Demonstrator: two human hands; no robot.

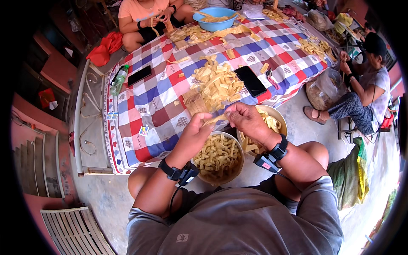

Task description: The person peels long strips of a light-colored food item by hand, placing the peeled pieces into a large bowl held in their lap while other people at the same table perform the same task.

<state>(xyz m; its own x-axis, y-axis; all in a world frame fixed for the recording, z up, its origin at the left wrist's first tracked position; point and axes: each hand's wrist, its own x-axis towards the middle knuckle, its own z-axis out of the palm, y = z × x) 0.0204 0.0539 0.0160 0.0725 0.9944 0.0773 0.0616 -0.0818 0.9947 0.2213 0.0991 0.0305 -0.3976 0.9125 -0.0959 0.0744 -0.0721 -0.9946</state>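
Observation:
Between my two hands a pale yellow strip (219, 119) is stretched, pinched by the fingertips at each end. My left hand (197, 134) has its thumb and forefinger on one end, above a round tub of short knotted-looking yellow pieces (219, 154). My right hand (250, 122) grips the other end, partly covering a second tub (284, 122) with longer loose strips (271, 119) in it. Just beyond my hands, a heap of cut yellow strips (218, 83) lies beside a small wooden board (195, 103) on the checked tablecloth (146, 108).
Two phones (251, 81) (139, 76), red-handled pliers (272, 79) and a plastic bottle (119, 81) lie on the table. At the far side a person (146, 19) handles strips near a blue basin (215, 19). Another person (366, 83) sits at the right beside a plastic bag (325, 86).

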